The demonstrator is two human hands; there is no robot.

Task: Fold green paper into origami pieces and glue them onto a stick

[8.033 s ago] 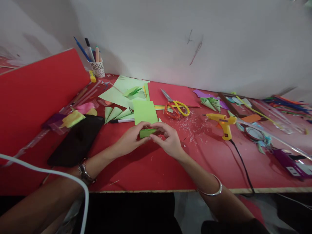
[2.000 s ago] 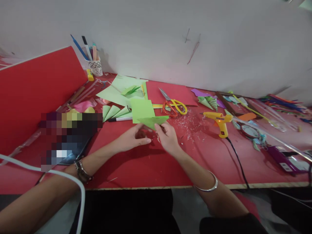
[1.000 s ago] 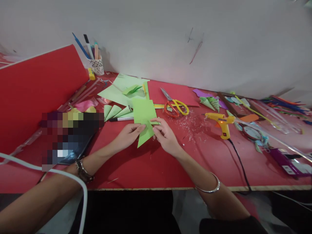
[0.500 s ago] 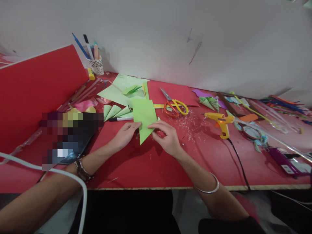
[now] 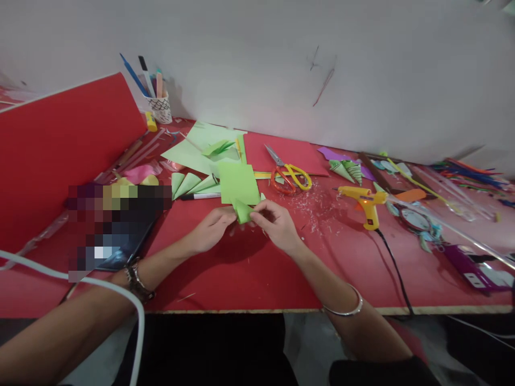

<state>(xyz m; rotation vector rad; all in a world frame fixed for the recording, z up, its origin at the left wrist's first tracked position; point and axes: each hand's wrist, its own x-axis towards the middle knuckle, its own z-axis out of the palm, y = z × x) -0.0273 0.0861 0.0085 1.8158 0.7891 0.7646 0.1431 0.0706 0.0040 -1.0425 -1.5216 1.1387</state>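
A bright green sheet of paper (image 5: 240,183) is held above the front middle of the red table, its lower part folded up into a small pointed flap. My left hand (image 5: 213,229) pinches the fold from the left, thumb on top. My right hand (image 5: 277,226) grips the folded corner from the right between thumb and fingers. Just behind the paper lie scissors (image 5: 287,174) with one red and one yellow handle. Folded pale green paper cones (image 5: 193,184) and a marker (image 5: 201,197) rest to the left of the sheet.
A yellow glue gun (image 5: 364,201) with a black cord lies at right, near a purple phone (image 5: 475,265). A pen cup (image 5: 160,107) stands at the back left. Red card (image 5: 281,153) lies by the wall, and a white cable (image 5: 139,321) crosses my left arm.
The paper's lower tip, which hung down as a point, is now folded upward. My two hands have drawn closer together around the fold.
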